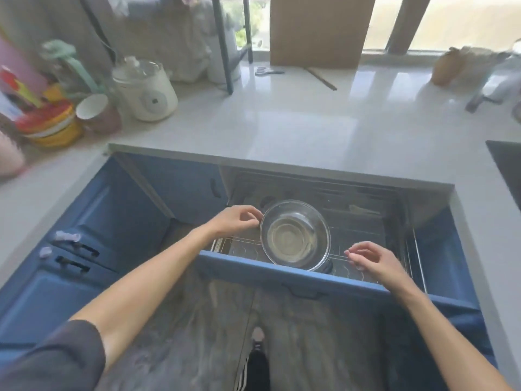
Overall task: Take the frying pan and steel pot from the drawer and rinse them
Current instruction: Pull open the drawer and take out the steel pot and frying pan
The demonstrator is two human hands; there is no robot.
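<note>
From the head view, a blue drawer (282, 273) stands pulled out under the pale bench (296, 128), with a wire rack (363, 235) lining its inside. The steel pot (295, 235), a round shiny bowl-like vessel, sits in the drawer a little left of its middle, its near edge just behind the drawer's front panel. It looks slightly tilted toward the camera. A dark rounded part shows under its near right edge; what it belongs to cannot be told, and a frying pan cannot be made out for certain.

The left hand (235, 221) reaches in from the left, its fingers curled at the pot's far left rim; whether the grip has closed on the rim or only touches it cannot be told. The right hand (372, 259) hovers over the right part of the drawer, near the pot's right side but apart from it, fingers loosely bent and holding nothing.

On the far left of the bench stand a white appliance (146, 90), a cup (97, 111) and bright containers (49, 119). A brown board (315, 29) leans at the window, scissors (266, 70) just in front of it. A dark sink (507, 165) edge shows at the right. Below, a foot (258, 335) stands on the grey floor (197, 334).
</note>
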